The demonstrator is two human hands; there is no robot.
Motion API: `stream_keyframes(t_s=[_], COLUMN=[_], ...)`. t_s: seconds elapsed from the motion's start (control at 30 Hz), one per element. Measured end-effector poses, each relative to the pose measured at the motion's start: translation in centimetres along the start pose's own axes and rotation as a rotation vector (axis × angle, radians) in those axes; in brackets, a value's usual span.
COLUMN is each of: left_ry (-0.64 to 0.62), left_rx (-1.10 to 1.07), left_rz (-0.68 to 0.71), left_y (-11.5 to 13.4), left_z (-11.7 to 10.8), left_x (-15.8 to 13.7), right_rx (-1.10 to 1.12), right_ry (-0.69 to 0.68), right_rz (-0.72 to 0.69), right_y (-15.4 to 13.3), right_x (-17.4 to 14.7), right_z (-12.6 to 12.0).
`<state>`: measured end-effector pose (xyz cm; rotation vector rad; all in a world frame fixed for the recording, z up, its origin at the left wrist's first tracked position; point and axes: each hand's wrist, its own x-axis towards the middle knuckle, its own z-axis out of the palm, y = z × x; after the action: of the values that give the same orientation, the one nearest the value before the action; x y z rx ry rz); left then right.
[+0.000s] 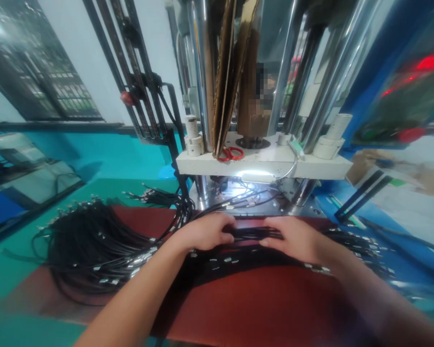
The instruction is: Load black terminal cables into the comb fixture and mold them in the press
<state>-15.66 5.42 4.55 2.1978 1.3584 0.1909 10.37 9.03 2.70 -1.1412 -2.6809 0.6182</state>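
Observation:
Several thin black cables (251, 234) with small metal ends run between my two hands. My left hand (210, 232) is closed round them on the left, its thumb and fingers curled inward. A short span to the right, my right hand (292, 237) closes on the same cables from the other side. A flat layer of more black cables (217, 264) with white and silver tags lies just below my hands on a reddish-brown sheet (238, 308). The parts of the cables inside my fingers are hidden.
A white press plate (264, 164) on metal columns stands ahead, with red-handled scissors (231, 153) and cardboard (226, 82) on it. Under it a lit metal bed (246, 193) holds some cables. A large black cable bundle (90, 241) lies left, and black bars (363, 195) stand right.

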Motion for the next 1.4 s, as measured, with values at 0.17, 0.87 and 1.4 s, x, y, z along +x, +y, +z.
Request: stream_keyframes(t_s=[0.17, 0.87, 1.4], left_ry=[-0.018, -0.067, -0.257], left_rx=[-0.027, -0.49, -1.009], left_rz=[0.016, -0.051, -0.015], left_y=[0.1, -1.1, -2.2], left_z=[0.0, -0.6, 1.0], left_x=[0.0, -0.5, 0.8], right_rx=[0.102, -0.228, -0.621], right_ry=[-0.176, 0.36, 0.474], right_rz=[0.033, -0.069, -0.188], right_y=[1.1, -1.5, 1.8], right_x=[-0.6, -0.8, -2.3], right_z=[-2.9, 2.4, -0.3])
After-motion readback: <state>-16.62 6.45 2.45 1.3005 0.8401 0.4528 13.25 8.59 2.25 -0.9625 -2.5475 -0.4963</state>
